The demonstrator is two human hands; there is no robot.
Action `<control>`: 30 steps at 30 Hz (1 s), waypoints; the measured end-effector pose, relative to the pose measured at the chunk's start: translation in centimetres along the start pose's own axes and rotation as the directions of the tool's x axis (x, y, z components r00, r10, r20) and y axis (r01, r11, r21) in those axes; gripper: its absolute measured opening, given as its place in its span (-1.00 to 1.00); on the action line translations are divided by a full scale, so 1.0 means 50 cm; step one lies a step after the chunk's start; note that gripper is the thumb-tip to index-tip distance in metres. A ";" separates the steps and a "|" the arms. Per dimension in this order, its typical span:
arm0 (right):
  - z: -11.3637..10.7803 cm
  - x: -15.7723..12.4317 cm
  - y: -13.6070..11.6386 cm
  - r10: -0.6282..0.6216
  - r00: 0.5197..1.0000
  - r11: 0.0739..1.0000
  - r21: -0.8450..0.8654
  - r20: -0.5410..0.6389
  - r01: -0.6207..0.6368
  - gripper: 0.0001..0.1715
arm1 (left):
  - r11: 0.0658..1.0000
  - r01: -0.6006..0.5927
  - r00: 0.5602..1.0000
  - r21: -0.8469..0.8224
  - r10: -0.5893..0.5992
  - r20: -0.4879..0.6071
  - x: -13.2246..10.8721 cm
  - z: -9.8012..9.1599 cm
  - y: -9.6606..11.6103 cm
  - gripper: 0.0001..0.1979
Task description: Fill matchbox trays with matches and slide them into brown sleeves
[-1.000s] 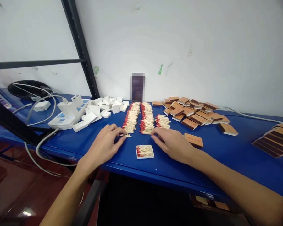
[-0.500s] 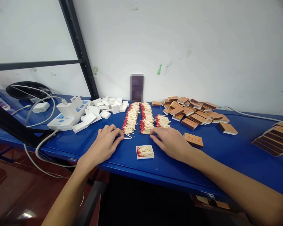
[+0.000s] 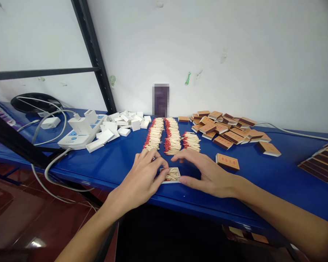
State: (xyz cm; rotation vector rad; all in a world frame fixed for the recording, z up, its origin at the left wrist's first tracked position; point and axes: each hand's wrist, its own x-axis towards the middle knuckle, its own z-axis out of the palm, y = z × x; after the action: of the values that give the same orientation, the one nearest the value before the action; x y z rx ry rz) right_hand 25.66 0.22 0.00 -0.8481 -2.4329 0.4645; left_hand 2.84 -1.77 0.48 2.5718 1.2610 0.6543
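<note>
Light, crushable card, I'd guess — the matchbox tray (image 3: 172, 182) near the worktop's (image 3: 262, 174) front edge wants holding by its sides. Right hand (image 3: 207, 174) spread, gripping nothing; left hand's (image 3: 144, 174) pinch, over it — can't tell.

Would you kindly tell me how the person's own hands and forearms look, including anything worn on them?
The left hand and right hand are both bare, without gloves. The forearms are bare too, with no sleeves, watch or bracelet in view.

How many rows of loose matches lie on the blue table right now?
3: the left row, the middle row and the shorter right row, side by side. The left hand may hide some stray matches.
</note>
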 end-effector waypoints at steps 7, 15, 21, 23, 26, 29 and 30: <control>0.016 0.005 -0.010 0.052 0.998 0.999 -0.001 0.035 -0.052 -0.71 | 0.989 0.074 0.987 -0.127 -0.091 -0.135 -0.009 0.001 -0.032 -0.80; 0.020 0.003 0.001 0.066 0.997 0.997 -0.049 -0.031 -0.067 -0.74 | 0.976 0.080 0.987 -0.205 -0.107 -0.123 -0.021 -0.008 -0.042 -0.78; 0.023 0.004 0.002 0.055 0.997 0.996 -0.072 -0.062 -0.060 -0.77 | 0.986 0.060 0.996 -0.157 -0.070 -0.062 -0.019 -0.005 -0.039 -0.79; 0.023 0.005 0.002 0.058 0.996 0.995 -0.073 -0.068 -0.063 -0.79 | 0.988 0.059 0.997 -0.141 -0.066 -0.042 -0.018 -0.006 -0.039 -0.79; 0.022 0.006 0.002 0.057 0.995 0.996 -0.066 -0.079 -0.062 -0.80 | 0.991 0.055 0.998 -0.124 -0.058 -0.023 -0.018 -0.007 -0.037 -0.80; 0.022 0.006 0.005 0.058 0.995 0.996 -0.067 -0.083 -0.064 -0.80 | 0.993 0.046 0.999 -0.105 -0.048 -0.014 -0.018 -0.008 -0.036 -0.80; 0.022 0.005 0.006 0.057 0.995 0.996 -0.070 -0.085 -0.063 -0.80 | 0.994 0.044 0.999 -0.099 -0.046 -0.014 -0.018 -0.008 -0.035 -0.80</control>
State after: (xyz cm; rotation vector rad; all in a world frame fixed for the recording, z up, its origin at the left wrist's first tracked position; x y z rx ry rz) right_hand 25.00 0.44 -0.92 -0.9544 -2.3662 0.3576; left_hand 0.94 -1.39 -0.10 2.4568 1.2551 0.7107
